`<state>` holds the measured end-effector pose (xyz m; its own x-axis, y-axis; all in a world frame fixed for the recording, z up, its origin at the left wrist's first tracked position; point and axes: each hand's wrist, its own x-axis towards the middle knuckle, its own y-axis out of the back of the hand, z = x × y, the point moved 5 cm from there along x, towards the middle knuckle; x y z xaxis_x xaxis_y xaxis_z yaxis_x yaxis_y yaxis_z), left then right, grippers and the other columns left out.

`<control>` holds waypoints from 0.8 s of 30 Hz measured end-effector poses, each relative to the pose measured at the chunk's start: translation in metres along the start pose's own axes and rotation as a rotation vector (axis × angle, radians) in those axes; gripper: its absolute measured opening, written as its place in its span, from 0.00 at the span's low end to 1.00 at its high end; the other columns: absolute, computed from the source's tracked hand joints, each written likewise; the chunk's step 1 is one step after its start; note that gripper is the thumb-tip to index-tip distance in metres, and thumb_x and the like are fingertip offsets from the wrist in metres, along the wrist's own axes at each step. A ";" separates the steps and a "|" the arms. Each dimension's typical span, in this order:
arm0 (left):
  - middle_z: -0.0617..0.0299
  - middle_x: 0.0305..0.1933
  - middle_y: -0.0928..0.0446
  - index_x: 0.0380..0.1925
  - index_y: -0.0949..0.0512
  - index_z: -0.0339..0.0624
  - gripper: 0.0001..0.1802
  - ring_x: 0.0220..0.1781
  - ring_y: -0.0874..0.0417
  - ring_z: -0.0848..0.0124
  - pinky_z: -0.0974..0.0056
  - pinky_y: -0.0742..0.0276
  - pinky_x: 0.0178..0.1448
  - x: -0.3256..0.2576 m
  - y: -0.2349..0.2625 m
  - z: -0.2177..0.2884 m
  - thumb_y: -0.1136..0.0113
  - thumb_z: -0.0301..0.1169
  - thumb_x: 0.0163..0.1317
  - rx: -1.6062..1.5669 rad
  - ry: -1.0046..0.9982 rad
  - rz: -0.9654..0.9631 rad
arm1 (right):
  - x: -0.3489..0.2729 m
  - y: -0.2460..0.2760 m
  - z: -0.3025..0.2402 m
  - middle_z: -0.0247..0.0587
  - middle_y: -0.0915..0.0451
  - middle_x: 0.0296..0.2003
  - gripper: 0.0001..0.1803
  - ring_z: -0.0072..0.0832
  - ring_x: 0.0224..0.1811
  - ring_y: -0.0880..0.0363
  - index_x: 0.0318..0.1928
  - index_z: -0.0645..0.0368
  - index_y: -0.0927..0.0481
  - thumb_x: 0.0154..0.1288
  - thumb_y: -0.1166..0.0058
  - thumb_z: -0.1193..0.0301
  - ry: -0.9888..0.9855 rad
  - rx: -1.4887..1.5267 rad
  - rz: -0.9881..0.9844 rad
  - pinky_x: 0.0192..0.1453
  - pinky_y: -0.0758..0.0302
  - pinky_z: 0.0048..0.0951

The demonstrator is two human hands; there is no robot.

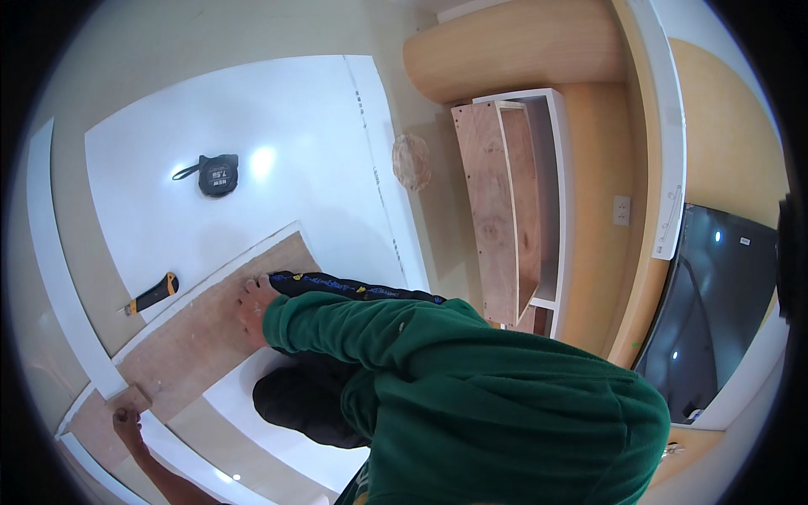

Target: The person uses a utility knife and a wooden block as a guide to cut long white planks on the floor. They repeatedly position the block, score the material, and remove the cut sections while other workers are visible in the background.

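A small brown block [135, 396] is pinched in the fingers of my left hand [126, 419]. It lies where a long white strip [71, 295] crosses a brown board [185, 370]. My right hand [252, 313], in a green sleeve, rests on the brown board farther along, with its fingers apart and holding nothing I can see. Beside the board lies a utility knife [154, 295] with a black and orange handle. On the white panel [278, 126] beyond sits a black tape measure [218, 175] with a wrist strap.
Dark patterned trousers [362, 289] and rounded black cloth [303, 404] are close to my right arm. An open wooden box [492, 194] stands against a white-edged cabinet [555, 168] on the right. Nearby are a brown roundish object [411, 162] and a dark glossy screen [711, 311].
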<state>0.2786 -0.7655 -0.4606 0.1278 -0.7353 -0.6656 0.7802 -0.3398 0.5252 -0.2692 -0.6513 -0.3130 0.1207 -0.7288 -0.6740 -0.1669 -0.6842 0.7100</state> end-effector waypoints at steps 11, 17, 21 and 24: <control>0.68 0.22 0.36 0.32 0.35 0.44 0.22 0.18 0.37 0.78 0.70 0.39 0.21 0.017 0.001 -0.014 0.25 0.32 0.55 0.014 -0.149 0.070 | 0.012 -0.005 -0.009 0.51 0.20 0.52 0.26 0.48 0.60 0.28 0.51 0.64 0.19 0.57 0.46 0.59 -0.042 -0.027 -0.027 0.66 0.37 0.57; 0.66 0.23 0.34 0.31 0.37 0.44 0.26 0.15 0.34 0.76 0.68 0.41 0.11 0.019 0.007 -0.002 0.23 0.35 0.52 0.199 0.049 -0.012 | 0.005 -0.012 -0.005 0.51 0.20 0.52 0.26 0.49 0.60 0.28 0.52 0.63 0.19 0.56 0.44 0.59 -0.051 -0.066 -0.029 0.66 0.37 0.58; 0.65 0.23 0.33 0.32 0.37 0.46 0.25 0.13 0.32 0.75 0.70 0.44 0.09 0.009 0.002 0.004 0.24 0.37 0.54 0.172 0.145 -0.020 | 0.006 -0.023 -0.003 0.51 0.20 0.51 0.25 0.47 0.58 0.27 0.50 0.63 0.19 0.55 0.44 0.60 -0.034 0.028 -0.018 0.65 0.37 0.58; 0.66 0.23 0.32 0.33 0.37 0.47 0.25 0.14 0.31 0.76 0.71 0.47 0.09 0.001 0.007 0.013 0.24 0.38 0.54 0.202 0.135 0.032 | 0.006 -0.023 -0.010 0.49 0.19 0.49 0.24 0.46 0.56 0.26 0.49 0.62 0.18 0.55 0.44 0.59 -0.083 -0.051 0.084 0.63 0.36 0.57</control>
<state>0.2764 -0.7767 -0.4508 0.2418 -0.6670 -0.7047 0.6382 -0.4377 0.6333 -0.2550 -0.6403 -0.3312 0.0267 -0.7803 -0.6249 -0.1229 -0.6229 0.7726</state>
